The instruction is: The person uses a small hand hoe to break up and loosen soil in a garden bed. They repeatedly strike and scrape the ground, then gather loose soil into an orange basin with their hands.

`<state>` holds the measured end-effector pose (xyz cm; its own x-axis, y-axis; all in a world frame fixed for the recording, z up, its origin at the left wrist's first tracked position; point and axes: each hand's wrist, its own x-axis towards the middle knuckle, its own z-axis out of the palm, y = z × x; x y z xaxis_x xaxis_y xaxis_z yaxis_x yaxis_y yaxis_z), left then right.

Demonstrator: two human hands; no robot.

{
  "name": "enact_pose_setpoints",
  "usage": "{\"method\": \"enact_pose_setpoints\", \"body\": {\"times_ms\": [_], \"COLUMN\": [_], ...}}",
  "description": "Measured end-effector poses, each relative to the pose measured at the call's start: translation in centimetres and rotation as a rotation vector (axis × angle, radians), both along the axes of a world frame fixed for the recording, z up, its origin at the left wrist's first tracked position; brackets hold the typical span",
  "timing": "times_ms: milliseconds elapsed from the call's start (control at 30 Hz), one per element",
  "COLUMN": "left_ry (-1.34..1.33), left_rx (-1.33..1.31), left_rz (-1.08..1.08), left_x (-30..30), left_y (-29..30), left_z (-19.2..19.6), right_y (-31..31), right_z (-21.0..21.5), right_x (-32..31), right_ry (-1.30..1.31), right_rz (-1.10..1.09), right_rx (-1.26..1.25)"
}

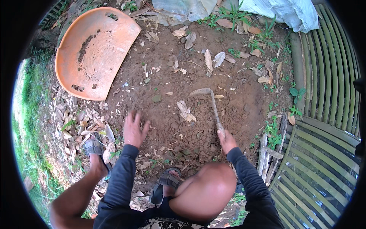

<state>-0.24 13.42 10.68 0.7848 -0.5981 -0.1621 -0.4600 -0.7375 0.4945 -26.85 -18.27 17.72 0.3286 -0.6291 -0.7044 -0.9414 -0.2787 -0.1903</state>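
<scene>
My right hand (227,141) is closed round the handle of a small hand hoe (213,107). Its shaft runs away from me and bends at the far end into a metal blade pointing left, which lies at the soil. Beneath and beside it the brown earth (194,139) is broken into loose clods. My left hand (134,129) hovers over or rests on the ground to the left, fingers spread and holding nothing; whether it touches the soil I cannot tell. A curled dry leaf (186,111) lies between the two hands.
An orange plastic scoop basin (103,45) with soil crumbs lies at the far left. Slatted bamboo panels (324,76) line the right side, with wood pieces (264,156) beside them. A white sack (282,13) lies at the back. My sandalled feet (167,182) stand near the dug patch.
</scene>
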Motion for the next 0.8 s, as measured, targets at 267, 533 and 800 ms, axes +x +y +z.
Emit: {"method": "enact_pose_setpoints", "body": {"times_ms": [267, 533, 800], "left_ry": [0.175, 0.247, 0.343], "left_rx": [-0.005, -0.111, -0.166], "left_rz": [-0.022, -0.074, -0.298], "left_x": [-8.3, -3.2, -4.4], "left_y": [-0.8, 1.5, -11.5], "left_z": [-3.4, -2.3, -2.5], "right_y": [-4.7, -1.2, -1.6], "right_z": [-0.2, 2.5, -1.5], "right_x": [2.8, -9.2, 1.4], "right_ry": [-0.606, -0.115, -0.498], "right_rz": [-0.486, 0.021, -0.495], "right_rx": [0.196, 0.120, 0.167]}}
